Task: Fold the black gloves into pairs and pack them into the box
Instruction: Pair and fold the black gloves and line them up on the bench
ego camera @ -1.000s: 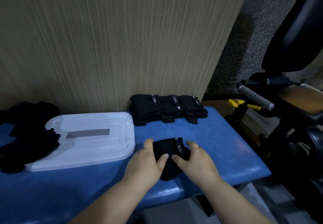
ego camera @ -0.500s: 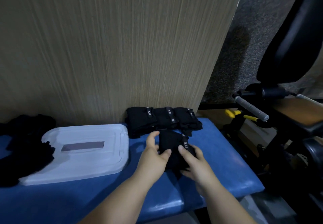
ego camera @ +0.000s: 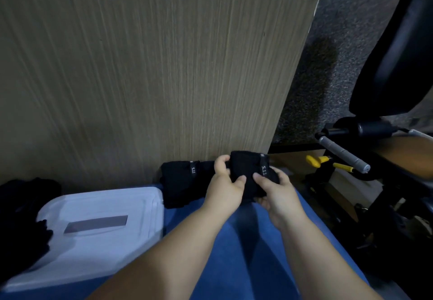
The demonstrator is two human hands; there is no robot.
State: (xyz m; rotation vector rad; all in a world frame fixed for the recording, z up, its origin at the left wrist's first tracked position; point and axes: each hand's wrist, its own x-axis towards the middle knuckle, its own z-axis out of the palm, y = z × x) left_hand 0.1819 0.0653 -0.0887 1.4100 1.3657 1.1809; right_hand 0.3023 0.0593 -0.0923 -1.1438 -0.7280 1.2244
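A folded pair of black gloves (ego camera: 248, 171) with a small white label is held up at the back of the blue bench. My left hand (ego camera: 225, 182) grips its left side, thumb on top. My right hand (ego camera: 274, 189) grips its right side from below. Directly behind and to the left lies a row of folded glove pairs (ego camera: 182, 178) against the wooden panel, partly hidden by my hands. A white plastic box with its lid on (ego camera: 98, 229) lies at the left. Unfolded black gloves (ego camera: 21, 210) are heaped at the far left.
The blue padded bench (ego camera: 246, 253) ends at the right, where black gym equipment with a grey handle (ego camera: 344, 156) and yellow parts (ego camera: 316, 160) stands. A wooden panel (ego camera: 152, 77) rises behind the bench.
Both hands lifted the folded pair off the bench front and carried it back and up to the row of folded pairs by the panel.
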